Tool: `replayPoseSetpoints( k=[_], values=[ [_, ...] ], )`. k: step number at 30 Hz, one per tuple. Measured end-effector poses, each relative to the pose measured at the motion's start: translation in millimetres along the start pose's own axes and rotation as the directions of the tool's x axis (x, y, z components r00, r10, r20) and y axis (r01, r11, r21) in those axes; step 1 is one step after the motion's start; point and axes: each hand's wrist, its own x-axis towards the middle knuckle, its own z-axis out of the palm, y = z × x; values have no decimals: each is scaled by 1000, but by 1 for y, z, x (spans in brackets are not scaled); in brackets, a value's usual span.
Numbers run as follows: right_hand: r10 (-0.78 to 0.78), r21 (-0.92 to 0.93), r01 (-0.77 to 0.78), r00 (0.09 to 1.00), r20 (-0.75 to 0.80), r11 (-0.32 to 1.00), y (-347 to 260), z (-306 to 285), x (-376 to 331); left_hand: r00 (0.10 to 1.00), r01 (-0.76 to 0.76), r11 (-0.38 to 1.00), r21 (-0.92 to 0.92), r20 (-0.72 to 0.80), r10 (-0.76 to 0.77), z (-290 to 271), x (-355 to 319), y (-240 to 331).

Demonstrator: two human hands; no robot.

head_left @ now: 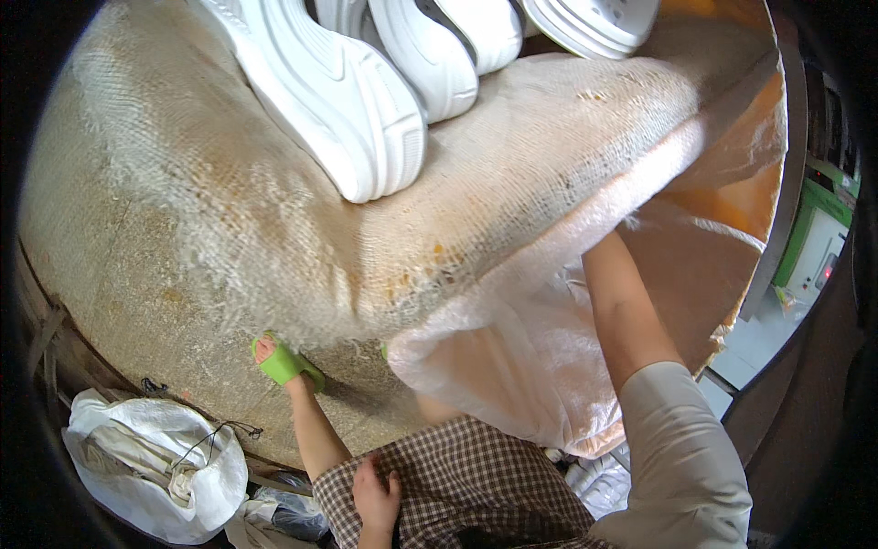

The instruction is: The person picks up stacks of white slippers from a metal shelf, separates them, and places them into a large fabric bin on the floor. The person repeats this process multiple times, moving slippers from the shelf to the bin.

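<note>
My left hand (377, 494) rests on the brown checked cloth (457, 467) over my lap, fingers loosely apart and holding nothing. My right forearm (626, 302), in a pale sleeve, reaches into a large pale pink sack (540, 357) at the right. The sack hides that hand, so its fingers and anything in them do not show. Ahead of me, white foam shoes (338, 101) lie on a worn, frayed beige cloth (247, 192). A white clog with holes (599, 23) is at the top right, partly cut off.
A white sack with cloth-like contents (155, 467) stands at the lower left, next to clear plastic (293, 512). My foot in a green slipper (283, 364) is on the rough floor (110, 265). Green-framed equipment with a red light (823, 238) stands far right.
</note>
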Motion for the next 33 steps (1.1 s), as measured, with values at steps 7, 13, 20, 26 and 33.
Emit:
replayPoseSetpoints(
  k=[7,13,20,26,33],
  values=[
    [-94,487,105,994,-48,867,-60,-60,-70,999,42,999,-29,29,-42,-5,6,7],
    [-606,198,759,624,-492,620,-204,-213,-206,995,33,999,20,94,-35,-18,8,-1],
    [-148,470,163,987,-70,867,-369,-206,-103,994,103,993,-63,55,-100,-41,3,-17],
    [-85,897,10,996,31,441,-362,-192,-83,988,138,940,-312,-25,-153,-60,-6,-33],
    [-478,680,349,879,2,645,-341,-224,-305,949,-287,607,-741,-305,76,-162,-15,54]
  ],
)
